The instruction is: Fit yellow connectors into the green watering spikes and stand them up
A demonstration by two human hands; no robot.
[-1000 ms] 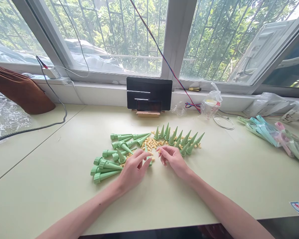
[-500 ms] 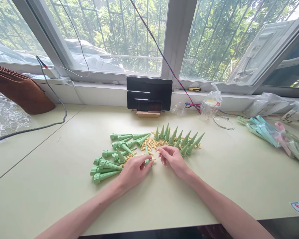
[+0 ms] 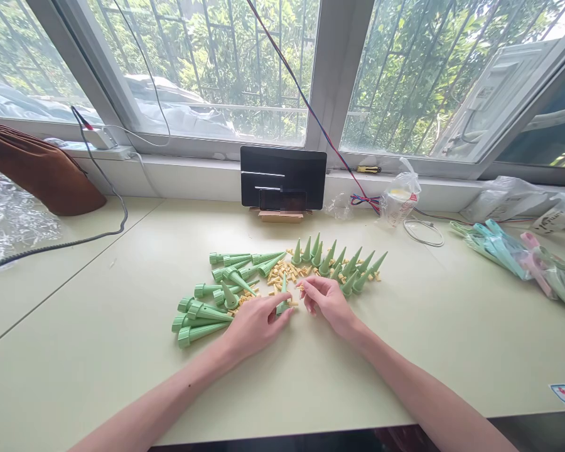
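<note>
Left hand low over the table, thumb and forefinger curled round an upright green spike | lying spikes fan out to its left | right hand just beside, fingertips pinched on what looks like a tiny yellow fitting | loose fittings scattered beyond, standing spikes to the right | dark tablet propped behind

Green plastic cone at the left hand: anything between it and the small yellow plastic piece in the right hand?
Nothing visible fills the gap between the green cone and the yellow piece in the right hand. Lower down, the left hand has a finger across the cone, and a yellow stub juts right at its base.
</note>
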